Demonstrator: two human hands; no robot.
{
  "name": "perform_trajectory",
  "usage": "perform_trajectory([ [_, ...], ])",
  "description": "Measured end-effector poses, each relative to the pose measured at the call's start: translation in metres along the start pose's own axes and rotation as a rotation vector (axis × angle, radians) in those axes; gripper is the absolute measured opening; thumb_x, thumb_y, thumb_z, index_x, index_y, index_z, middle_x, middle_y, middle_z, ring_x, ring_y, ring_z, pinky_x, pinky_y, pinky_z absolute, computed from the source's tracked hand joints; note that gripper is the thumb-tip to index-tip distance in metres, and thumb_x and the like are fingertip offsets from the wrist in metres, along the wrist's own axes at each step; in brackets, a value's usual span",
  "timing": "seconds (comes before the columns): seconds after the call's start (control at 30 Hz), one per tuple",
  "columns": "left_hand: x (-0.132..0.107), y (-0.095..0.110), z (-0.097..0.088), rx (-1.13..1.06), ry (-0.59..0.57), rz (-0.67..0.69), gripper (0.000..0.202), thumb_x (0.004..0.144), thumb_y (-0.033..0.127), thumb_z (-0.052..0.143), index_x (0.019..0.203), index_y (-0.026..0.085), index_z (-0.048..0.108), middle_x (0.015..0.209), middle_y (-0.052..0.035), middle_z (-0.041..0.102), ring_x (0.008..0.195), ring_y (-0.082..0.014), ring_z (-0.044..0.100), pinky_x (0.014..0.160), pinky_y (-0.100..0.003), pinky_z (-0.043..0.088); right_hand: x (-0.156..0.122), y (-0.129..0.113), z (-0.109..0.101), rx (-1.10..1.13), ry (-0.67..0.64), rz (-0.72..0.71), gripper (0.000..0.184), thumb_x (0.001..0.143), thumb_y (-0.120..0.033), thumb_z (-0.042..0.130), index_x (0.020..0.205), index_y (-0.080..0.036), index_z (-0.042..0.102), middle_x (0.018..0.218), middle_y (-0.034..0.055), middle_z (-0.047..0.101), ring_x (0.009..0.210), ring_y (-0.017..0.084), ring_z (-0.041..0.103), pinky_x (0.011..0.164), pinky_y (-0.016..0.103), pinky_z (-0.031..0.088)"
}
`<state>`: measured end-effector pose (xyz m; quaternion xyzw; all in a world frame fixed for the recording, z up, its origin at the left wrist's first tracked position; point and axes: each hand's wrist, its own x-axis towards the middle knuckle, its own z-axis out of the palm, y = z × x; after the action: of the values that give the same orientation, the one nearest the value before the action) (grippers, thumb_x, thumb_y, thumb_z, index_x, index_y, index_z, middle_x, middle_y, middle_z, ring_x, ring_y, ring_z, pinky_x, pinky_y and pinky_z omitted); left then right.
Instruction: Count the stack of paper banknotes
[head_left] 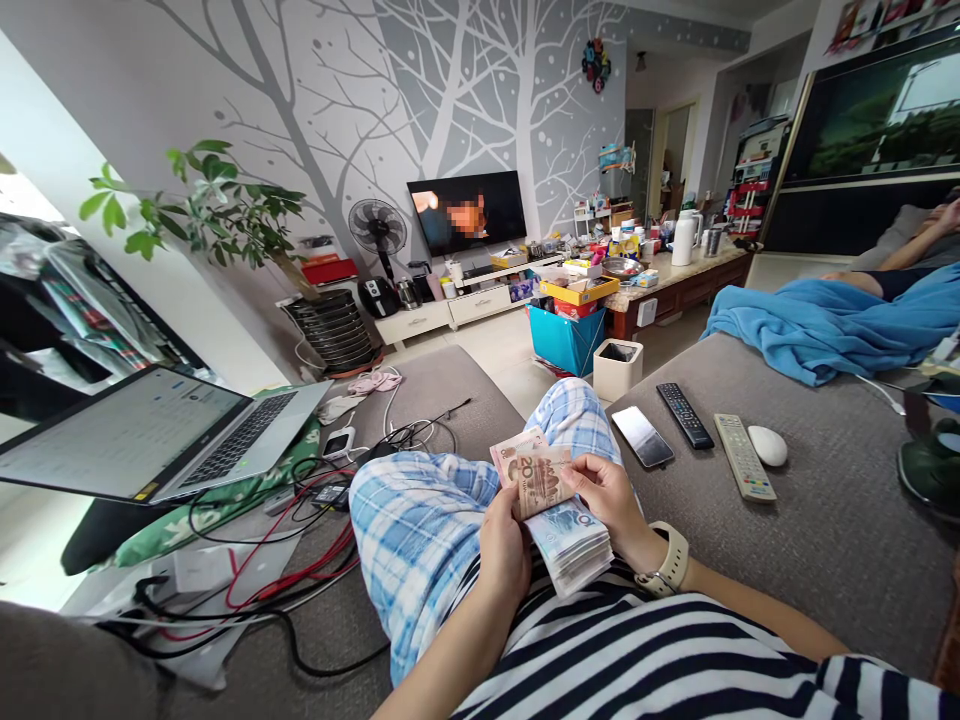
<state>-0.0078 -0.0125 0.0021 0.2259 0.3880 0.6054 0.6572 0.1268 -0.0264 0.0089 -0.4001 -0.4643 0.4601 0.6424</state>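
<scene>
Over my lap, my left hand [504, 535] is closed on the left side of a thick stack of banknotes [571, 548], whose top note is blue with a "10". Brown banknotes [536, 482] marked "20" stand up at the stack's far end, with a pinkish note behind them. My right hand [609, 497] pinches the right edge of the front brown note between thumb and fingers. A watch with a pale strap [666, 560] is on my right wrist. Blue-and-white plaid trousers [420, 530] cover my legs beneath the notes.
On the sofa to my right lie a phone [643, 436], a black remote [684, 415], a beige remote [742, 457] and a white mouse [767, 446]. An open laptop [247, 430] and tangled cables [300, 570] are at my left. Another person's legs [862, 283] rest near a blue blanket [817, 320].
</scene>
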Motion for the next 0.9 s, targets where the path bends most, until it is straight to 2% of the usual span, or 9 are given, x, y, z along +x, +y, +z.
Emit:
perform_trajectory([
  [0.3,-0.002,0.0012,0.0008,0.011,-0.029,0.002,0.028,0.075,0.027,0.066,0.096,0.01,0.072,0.097,-0.0114,0.077,0.092,-0.0276,0.072,0.087,-0.038,0.056,-0.003,-0.0047,-0.0012,-0.031,-0.022,-0.023,0.036,0.081,-0.052,0.066,0.068,-0.019,0.06,0.056,-0.0038,0.044,0.053,0.012,0.036,0.053,0.027,0.031],
  [0.57,-0.0005,-0.0018,-0.0021,0.069,-0.029,0.055,0.031,0.073,0.029,0.069,0.098,0.011,0.073,0.088,-0.0089,0.077,0.095,-0.0299,0.071,0.088,-0.039,0.056,-0.0033,-0.0074,-0.0008,-0.029,-0.023,-0.021,0.038,0.08,-0.053,0.067,0.066,-0.019,0.057,0.059,-0.0031,0.043,0.055,0.012,0.036,0.054,0.028,0.029],
  [0.9,0.001,-0.0035,-0.0029,0.097,-0.013,0.076,0.033,0.071,0.029,0.07,0.099,0.012,0.073,0.091,-0.0089,0.077,0.094,-0.0299,0.072,0.086,-0.038,0.056,-0.0027,-0.0019,-0.0021,-0.009,-0.025,-0.009,0.036,0.081,-0.051,0.065,0.068,-0.018,0.057,0.06,-0.0031,0.043,0.056,0.012,0.036,0.055,0.027,0.029],
])
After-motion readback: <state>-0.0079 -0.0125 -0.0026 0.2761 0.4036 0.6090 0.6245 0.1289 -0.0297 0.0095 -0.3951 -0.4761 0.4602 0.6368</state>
